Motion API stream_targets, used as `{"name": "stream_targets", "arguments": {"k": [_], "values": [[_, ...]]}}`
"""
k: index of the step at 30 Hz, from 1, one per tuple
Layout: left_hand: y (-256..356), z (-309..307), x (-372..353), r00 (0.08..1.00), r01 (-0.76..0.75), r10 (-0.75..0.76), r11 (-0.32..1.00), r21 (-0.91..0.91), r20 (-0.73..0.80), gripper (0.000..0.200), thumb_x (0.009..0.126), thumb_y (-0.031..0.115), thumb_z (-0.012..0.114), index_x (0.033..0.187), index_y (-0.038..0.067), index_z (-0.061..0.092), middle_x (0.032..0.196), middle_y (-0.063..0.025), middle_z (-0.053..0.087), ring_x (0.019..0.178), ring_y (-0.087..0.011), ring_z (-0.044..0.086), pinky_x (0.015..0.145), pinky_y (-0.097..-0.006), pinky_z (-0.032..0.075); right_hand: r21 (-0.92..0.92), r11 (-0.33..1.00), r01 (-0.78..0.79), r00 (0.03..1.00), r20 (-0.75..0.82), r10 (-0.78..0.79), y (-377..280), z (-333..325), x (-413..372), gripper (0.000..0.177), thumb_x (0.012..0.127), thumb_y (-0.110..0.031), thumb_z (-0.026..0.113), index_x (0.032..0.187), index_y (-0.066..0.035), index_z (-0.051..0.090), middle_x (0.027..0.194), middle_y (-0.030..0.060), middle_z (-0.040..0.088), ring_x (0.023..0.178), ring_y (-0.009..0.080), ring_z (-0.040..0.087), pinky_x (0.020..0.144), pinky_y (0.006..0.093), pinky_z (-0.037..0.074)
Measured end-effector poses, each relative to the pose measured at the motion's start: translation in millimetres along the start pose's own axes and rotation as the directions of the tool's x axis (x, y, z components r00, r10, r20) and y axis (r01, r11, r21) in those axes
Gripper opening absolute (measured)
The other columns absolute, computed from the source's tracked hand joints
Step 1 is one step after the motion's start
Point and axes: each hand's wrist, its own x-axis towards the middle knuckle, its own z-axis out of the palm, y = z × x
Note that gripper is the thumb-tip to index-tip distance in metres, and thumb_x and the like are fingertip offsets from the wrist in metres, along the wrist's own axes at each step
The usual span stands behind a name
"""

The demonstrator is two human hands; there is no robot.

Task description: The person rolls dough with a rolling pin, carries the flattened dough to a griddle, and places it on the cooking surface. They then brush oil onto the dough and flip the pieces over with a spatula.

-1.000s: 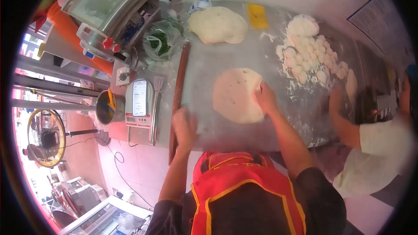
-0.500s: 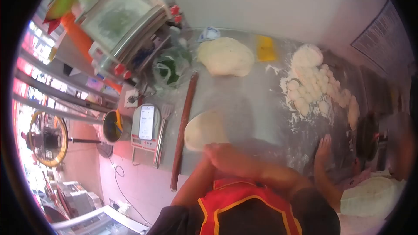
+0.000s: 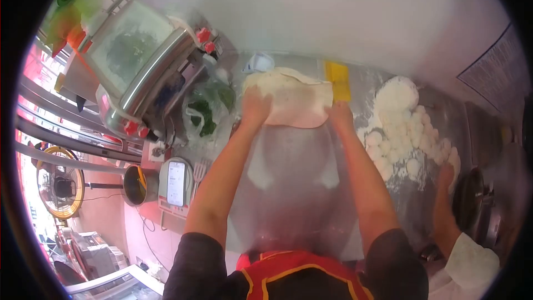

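A flat sheet of dough point(image 3: 294, 108) lies stretched between my hands at the back of the metal table, over or against the large dough lump point(image 3: 288, 73). My left hand point(image 3: 256, 106) grips its left side, with the fingertips partly lost against the pale dough. At the right edge my right hand point(image 3: 340, 116) pinches the sheet between thumb and fingers. A yellow scraper point(image 3: 337, 80) sits just beyond my right hand. The rolling pin point(image 3: 235, 128) is mostly hidden behind my left forearm.
Floured dough balls point(image 3: 411, 133) and a round floury mound point(image 3: 397, 94) lie right. A co-worker's hand point(image 3: 446, 178) touches a dough piece there. Left are a bag of greens point(image 3: 205, 108), a phone point(image 3: 176, 183) on a scale, a spatula point(image 3: 198, 173) and a glass-fronted machine point(image 3: 133, 44).
My hands have moved from close together near my body to the back of the table, spread apart with the dough sheet. The co-worker's hand has shifted toward the dough pieces.
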Motion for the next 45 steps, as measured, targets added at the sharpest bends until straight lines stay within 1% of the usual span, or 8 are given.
{"name": "stream_targets", "arguments": {"k": [1, 13, 19, 25, 31, 34, 39, 45], "values": [[-0.1, -8.3, 7.4, 0.995, 0.053, -0.063, 0.991, 0.123, 0.083, 0.060, 0.082, 0.032, 0.057, 0.128, -0.003, 0.041, 0.125, -0.0269, 0.047, 0.118, -0.0396, 0.043, 0.099, -0.0443, 0.034, -0.225, 0.974, 0.030, 0.998, -0.041, -0.040, 8.5, 6.1, 4.6, 0.042, 0.083, -0.025, 0.058, 0.116, 0.002, 0.054, 0.112, 0.0201, 0.059, 0.101, 0.0303, 0.058, 0.087, 0.0389, 0.045], [-17.8, 32.8, 55.3, 0.973, 0.206, -0.223, 0.952, 0.226, 0.053, 0.069, 0.074, 0.046, 0.066, 0.123, 0.000, 0.048, 0.117, -0.0202, 0.056, 0.108, -0.0339, 0.054, 0.092, -0.0425, 0.041, 0.025, 0.892, 0.452, 0.891, -0.051, -0.450, -10.1, 73.0, 30.5, 0.041, 0.090, -0.017, 0.048, 0.126, 0.000, 0.046, 0.125, 0.0221, 0.049, 0.119, 0.0377, 0.042, 0.101, 0.0435, 0.032], [-62.0, 43.5, 85.8, 0.886, 0.354, -0.321, 0.934, -0.041, 0.334, 0.061, 0.066, 0.043, 0.074, 0.105, 0.000, 0.055, 0.108, -0.0196, 0.060, 0.102, -0.0336, 0.058, 0.085, -0.0415, 0.046, -0.038, 0.863, 0.504, 0.851, -0.147, -0.504, -18.7, 83.2, 44.6, 0.034, 0.088, -0.017, 0.052, 0.118, -0.001, 0.051, 0.116, 0.0199, 0.054, 0.109, 0.0369, 0.047, 0.095, 0.0442, 0.036], [-32.2, 32.9, 74.8, 0.976, 0.186, -0.192, 0.981, 0.060, 0.107, 0.062, 0.065, 0.026, 0.082, 0.114, 0.000, 0.054, 0.103, -0.0161, 0.063, 0.083, -0.0235, 0.063, 0.065, -0.0366, 0.051, 0.039, 0.848, 0.529, 0.842, -0.147, -0.519, -18.6, 80.2, 56.1, 0.031, 0.087, -0.019, 0.052, 0.115, -0.004, 0.053, 0.114, 0.0190, 0.055, 0.109, 0.0365, 0.048, 0.095, 0.0430, 0.036], [-37.9, 22.0, 101.2, 0.642, 0.610, -0.362, 0.775, -0.166, 0.676, 0.079, 0.064, 0.029, 0.083, 0.127, 0.000, 0.045, 0.111, -0.0169, 0.060, 0.104, -0.0321, 0.059, 0.085, -0.0392, 0.051, 0.089, 0.876, 0.474, 0.876, -0.148, -0.459, -20.7, 79.1, 61.4, 0.027, 0.088, -0.018, 0.051, 0.110, -0.005, 0.057, 0.111, 0.0185, 0.057, 0.107, 0.0353, 0.050, 0.093, 0.0421, 0.038], [-37.6, 28.1, 100.7, 0.693, 0.577, -0.369, 0.799, -0.169, 0.620, 0.078, 0.062, 0.026, 0.084, 0.124, -0.002, 0.048, 0.112, -0.0169, 0.060, 0.102, -0.0303, 0.060, 0.086, -0.0383, 0.049, 0.127, 0.908, 0.400, 0.915, -0.103, -0.389, -17.7, 76.6, 70.5, 0.027, 0.088, -0.019, 0.049, 0.108, -0.003, 0.059, 0.107, 0.0187, 0.059, 0.103, 0.0346, 0.053, 0.092, 0.0412, 0.040], [10.7, 12.4, 79.6, 0.930, 0.002, -0.087, 0.973, 0.231, 0.358, 0.049, 0.068, 0.019, 0.070, 0.113, 0.003, 0.057, 0.106, -0.0176, 0.063, 0.090, -0.0324, 0.063, 0.081, -0.0389, 0.049, 0.239, 0.915, 0.325, 0.944, -0.144, -0.297, -8.7, 80.9, 80.7, 0.029, 0.089, -0.019, 0.046, 0.107, -0.002, 0.060, 0.106, 0.0187, 0.061, 0.102, 0.0329, 0.055, 0.093, 0.0391, 0.040], [110.3, 52.5, 21.0, 0.861, -0.437, 0.336, 0.873, 0.217, 0.383, 0.019, 0.074, 0.015, 0.057, 0.091, 0.006, 0.058, 0.090, -0.0144, 0.063, 0.088, -0.0333, 0.060, 0.071, -0.0446, 0.049, 0.424, 0.876, 0.230, 0.971, -0.164, -0.175, 7.5, 86.6, 67.8, 0.029, 0.089, -0.020, 0.045, 0.106, -0.002, 0.061, 0.103, 0.0184, 0.062, 0.102, 0.0325, 0.057, 0.090, 0.0363, 0.042]]}}
